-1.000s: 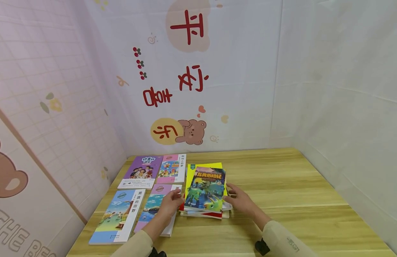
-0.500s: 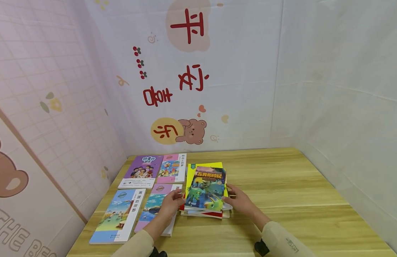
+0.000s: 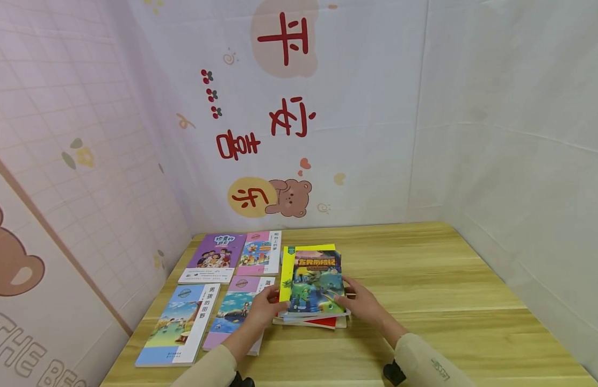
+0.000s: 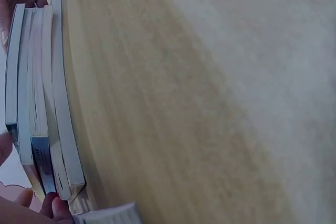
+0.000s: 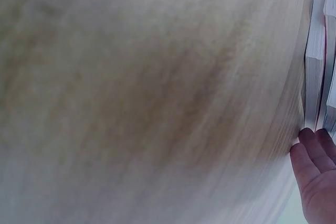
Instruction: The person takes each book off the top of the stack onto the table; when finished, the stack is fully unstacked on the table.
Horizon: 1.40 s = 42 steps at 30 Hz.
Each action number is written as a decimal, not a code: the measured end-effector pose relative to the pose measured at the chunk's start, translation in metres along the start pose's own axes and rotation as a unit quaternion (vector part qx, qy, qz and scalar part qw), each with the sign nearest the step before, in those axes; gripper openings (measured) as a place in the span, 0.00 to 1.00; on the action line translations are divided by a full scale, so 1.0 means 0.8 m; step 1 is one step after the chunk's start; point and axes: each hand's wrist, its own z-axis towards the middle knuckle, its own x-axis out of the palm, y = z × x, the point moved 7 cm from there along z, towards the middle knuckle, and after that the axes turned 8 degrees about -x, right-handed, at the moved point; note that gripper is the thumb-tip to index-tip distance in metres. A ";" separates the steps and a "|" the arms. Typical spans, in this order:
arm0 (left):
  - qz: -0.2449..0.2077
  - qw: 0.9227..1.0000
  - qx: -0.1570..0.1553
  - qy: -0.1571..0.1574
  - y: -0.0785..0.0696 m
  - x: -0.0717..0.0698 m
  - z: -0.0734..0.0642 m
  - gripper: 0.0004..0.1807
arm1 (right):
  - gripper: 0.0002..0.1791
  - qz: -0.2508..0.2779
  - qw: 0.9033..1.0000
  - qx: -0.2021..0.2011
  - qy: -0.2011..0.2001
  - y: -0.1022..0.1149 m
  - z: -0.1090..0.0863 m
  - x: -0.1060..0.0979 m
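Left hand [image 3: 262, 309] and right hand [image 3: 362, 306] are flanking the book stack [image 3: 315, 285], near centre; relaxed fingers are touching its sides, not clenching. Edges are sitting uneven: squaring seems unfinished. Four books [image 3: 175, 325] are lying singly at left.

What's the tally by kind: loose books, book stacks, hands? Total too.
Loose books: 4 (purple book, pink book, blue book, lilac-topped book)
Book stack: 1
Hands: 2 (left hand, right hand)
Total: 7, with the stack as one item; its books overlap too much to count surely.
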 end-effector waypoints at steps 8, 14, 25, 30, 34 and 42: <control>0.078 0.997 0.023 0.000 -0.005 0.009 0.000 0.40 | 0.39 0.007 1.000 0.003 -0.014 0.001 0.001 -0.003; 0.073 0.996 0.039 0.033 -0.007 0.007 -0.006 0.43 | 0.33 0.008 1.000 0.004 -0.007 0.002 0.001 -0.001; 0.045 0.996 0.030 0.065 -0.003 0.007 -0.003 0.45 | 0.32 0.047 0.998 0.034 -0.015 -0.002 0.007 0.000; 0.041 0.996 0.021 0.070 -0.002 0.008 -0.001 0.45 | 0.35 0.028 0.998 0.045 -0.024 -0.002 0.010 -0.008; 0.042 0.996 0.019 0.071 -0.002 0.009 -0.001 0.45 | 0.33 0.043 0.997 0.061 -0.030 -0.003 0.011 -0.014; 0.043 0.996 0.017 0.072 0.000 0.008 -0.001 0.45 | 0.32 0.231 0.968 0.096 0.002 -0.001 0.008 -0.010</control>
